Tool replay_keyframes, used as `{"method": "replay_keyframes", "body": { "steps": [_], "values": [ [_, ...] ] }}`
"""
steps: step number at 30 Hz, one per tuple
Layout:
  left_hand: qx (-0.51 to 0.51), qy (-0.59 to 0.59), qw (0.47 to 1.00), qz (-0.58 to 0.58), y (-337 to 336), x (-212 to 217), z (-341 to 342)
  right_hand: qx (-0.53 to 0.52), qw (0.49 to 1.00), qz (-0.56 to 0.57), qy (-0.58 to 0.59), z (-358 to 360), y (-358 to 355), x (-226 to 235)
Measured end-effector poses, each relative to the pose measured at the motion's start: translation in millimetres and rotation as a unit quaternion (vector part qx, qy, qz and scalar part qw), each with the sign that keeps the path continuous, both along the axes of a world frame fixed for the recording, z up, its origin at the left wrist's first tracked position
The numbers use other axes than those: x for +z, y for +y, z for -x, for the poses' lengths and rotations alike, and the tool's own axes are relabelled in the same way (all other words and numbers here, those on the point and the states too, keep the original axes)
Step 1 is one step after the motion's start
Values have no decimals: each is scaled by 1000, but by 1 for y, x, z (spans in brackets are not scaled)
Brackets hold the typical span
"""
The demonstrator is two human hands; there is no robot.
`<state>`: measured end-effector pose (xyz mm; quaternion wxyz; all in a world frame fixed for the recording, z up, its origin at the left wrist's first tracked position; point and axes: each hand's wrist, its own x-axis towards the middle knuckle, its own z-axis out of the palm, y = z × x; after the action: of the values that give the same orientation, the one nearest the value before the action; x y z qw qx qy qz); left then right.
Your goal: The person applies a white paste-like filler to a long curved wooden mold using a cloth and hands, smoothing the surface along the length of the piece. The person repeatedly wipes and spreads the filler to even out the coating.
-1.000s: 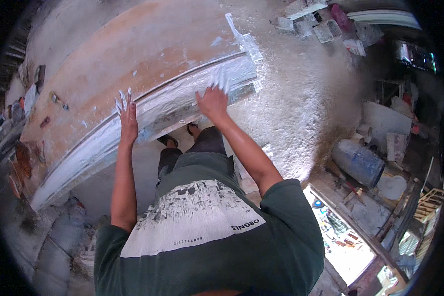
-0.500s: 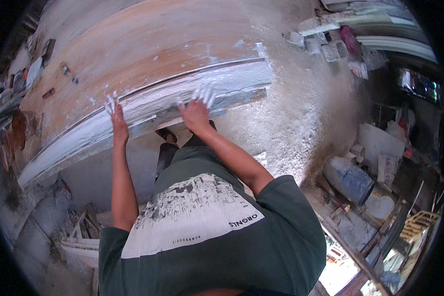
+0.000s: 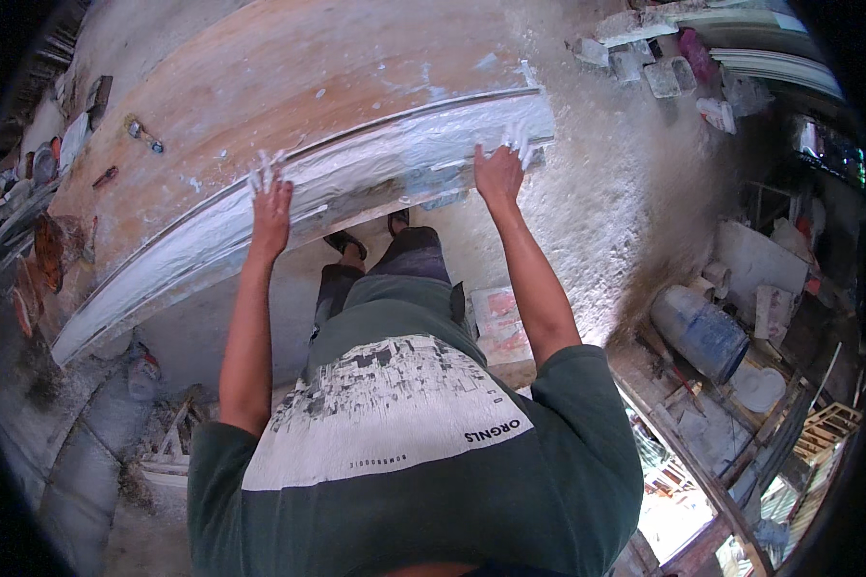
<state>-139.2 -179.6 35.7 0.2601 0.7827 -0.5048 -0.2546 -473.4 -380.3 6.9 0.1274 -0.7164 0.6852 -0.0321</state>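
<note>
A long white plaster-coated strip [image 3: 356, 149] runs along the near edge of a brown worktable [image 3: 289, 77], with a narrow ridge on its far side. My left hand [image 3: 271, 207] rests at the strip's middle, its whitened fingers stretched out over the far ridge. Close to the strip's right end, my right hand [image 3: 500, 173] lies over the surface with fingers extended and white with plaster. Neither hand holds a tool. The fingertips blend into the white surface, so their exact contact is hard to see.
On the table's left lie a small brush-like tool [image 3: 144, 133] and a short dark object [image 3: 106, 176]. A blue-and-white drum [image 3: 700, 332] lies on its side at right. White blocks [image 3: 669, 77] and a pink bag [image 3: 698, 55] sit at the upper right.
My right hand has slid right along the strip to near its end. My left hand has shifted slightly right. The view has moved a little too.
</note>
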Motion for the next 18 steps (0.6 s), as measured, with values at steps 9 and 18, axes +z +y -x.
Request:
{"method": "replay_keyframes", "body": {
  "steps": [9, 18],
  "values": [
    [-62, 21, 997, 36, -38, 18, 28, 310, 949, 39, -51, -27, 32, 22],
    [28, 35, 998, 45, 8, 1, 6, 505, 862, 38, 13, -33, -14, 25]
  ]
}}
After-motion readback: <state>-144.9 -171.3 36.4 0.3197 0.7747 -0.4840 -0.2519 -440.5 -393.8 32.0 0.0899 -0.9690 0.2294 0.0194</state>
